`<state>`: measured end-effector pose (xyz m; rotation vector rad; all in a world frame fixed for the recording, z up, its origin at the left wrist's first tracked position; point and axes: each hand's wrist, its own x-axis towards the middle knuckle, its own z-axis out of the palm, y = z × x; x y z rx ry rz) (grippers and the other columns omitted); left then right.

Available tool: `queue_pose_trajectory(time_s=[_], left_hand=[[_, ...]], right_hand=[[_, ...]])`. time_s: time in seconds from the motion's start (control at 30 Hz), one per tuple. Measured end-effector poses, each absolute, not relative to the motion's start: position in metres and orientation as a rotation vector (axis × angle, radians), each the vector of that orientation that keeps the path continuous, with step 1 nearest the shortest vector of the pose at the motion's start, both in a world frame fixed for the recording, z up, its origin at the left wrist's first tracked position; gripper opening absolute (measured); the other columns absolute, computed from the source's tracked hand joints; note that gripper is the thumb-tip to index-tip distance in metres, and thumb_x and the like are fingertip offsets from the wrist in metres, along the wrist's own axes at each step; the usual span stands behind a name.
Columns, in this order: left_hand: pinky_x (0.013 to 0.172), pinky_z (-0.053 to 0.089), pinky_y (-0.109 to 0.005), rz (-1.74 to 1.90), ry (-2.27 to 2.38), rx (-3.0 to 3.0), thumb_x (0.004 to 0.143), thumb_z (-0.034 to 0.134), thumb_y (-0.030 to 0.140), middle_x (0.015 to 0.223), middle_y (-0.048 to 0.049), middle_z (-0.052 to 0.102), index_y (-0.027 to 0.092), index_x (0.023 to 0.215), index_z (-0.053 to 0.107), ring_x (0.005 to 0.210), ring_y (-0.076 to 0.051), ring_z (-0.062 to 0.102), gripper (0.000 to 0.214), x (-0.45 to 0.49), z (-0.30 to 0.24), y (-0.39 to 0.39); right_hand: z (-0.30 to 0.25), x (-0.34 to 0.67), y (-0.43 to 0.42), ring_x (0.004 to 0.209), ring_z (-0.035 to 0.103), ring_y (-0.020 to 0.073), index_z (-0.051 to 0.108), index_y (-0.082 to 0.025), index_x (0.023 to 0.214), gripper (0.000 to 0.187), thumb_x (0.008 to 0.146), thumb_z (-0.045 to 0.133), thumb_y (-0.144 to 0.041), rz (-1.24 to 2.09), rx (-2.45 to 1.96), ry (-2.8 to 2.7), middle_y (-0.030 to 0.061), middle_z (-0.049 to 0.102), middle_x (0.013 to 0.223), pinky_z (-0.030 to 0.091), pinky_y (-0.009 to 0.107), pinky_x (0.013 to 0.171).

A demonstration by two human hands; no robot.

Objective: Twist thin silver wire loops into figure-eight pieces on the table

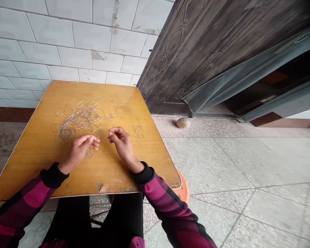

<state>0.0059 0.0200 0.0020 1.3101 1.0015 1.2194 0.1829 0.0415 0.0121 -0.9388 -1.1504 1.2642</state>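
My left hand (80, 148) and my right hand (121, 142) hover close together over the middle of a worn yellow wooden table (41, 155). Both have their fingers curled into a pinch, and a thin piece of wire seems to run between them, too fine to see clearly. Just beyond my left hand lies a tangled pile of thin silver wire (77, 120). A bent wire loop shaped like a figure eight (138, 131) lies to the right of my right hand. Other small wire loops (114, 115) rest near the pile.
A white tiled wall stands behind the table. A dark metal door (209, 55) is at the right. An orange plastic stool (182, 189) sits under the table's right corner. A small round stone (183, 123) lies on the speckled floor by the door.
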Motion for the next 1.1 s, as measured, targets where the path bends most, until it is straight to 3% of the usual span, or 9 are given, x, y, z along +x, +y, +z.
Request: queue_pose_trajectory(time_s=[0.13,0.27,0.5,0.73,1.1], left_hand=[[0.061,0.053,-0.027,1.222,0.846,0.975,0.079,0.069,0.040,0.082,-0.0077,0.071,0.012,0.080,0.068,0.066,-0.014,0.065,0.028,0.008,0.012,0.021],[0.060,0.051,-0.023,1.198,0.800,0.833,0.074,0.074,0.037,0.080,-0.0070,0.071,0.012,0.078,0.068,0.067,-0.013,0.064,0.026,0.011,0.013,0.021],[0.055,0.048,-0.021,1.225,0.881,0.758,0.065,0.081,0.034,0.077,-0.0041,0.068,0.011,0.076,0.069,0.062,-0.010,0.061,0.028,0.009,0.019,0.021],[0.047,0.045,-0.019,1.178,0.966,0.837,0.066,0.078,0.029,0.073,-0.0028,0.066,0.012,0.082,0.067,0.057,-0.009,0.058,0.025,0.001,0.022,0.025],[0.046,0.046,-0.021,1.166,1.025,0.915,0.070,0.071,0.032,0.067,-0.0006,0.061,0.014,0.070,0.059,0.054,-0.009,0.055,0.022,0.011,0.024,0.019]], right_hand=[[0.004,0.180,0.044,0.063,0.059,0.0087,0.063,-0.018,0.090,0.033,0.071,0.075,-0.042,1.361,-0.944,-1.120,-0.0012,0.060,0.081,0.052,0.022,0.055],[0.000,0.171,0.037,0.060,0.061,0.0094,0.067,-0.018,0.085,0.029,0.073,0.074,-0.044,1.490,-0.884,-1.135,-0.0005,0.066,0.073,0.053,0.024,0.059],[0.000,0.172,0.035,0.062,0.063,0.0093,0.070,-0.018,0.081,0.026,0.072,0.076,-0.042,1.572,-0.850,-1.053,0.0004,0.069,0.075,0.054,0.024,0.063],[-0.001,0.173,0.034,0.058,0.061,0.0088,0.073,-0.017,0.086,0.028,0.072,0.075,-0.042,1.531,-0.910,-1.130,0.0003,0.068,0.071,0.052,0.023,0.056],[0.001,0.170,0.034,0.060,0.064,0.0075,0.074,-0.019,0.087,0.030,0.067,0.080,-0.041,1.794,-0.824,-0.943,0.0001,0.071,0.073,0.053,0.020,0.058]])
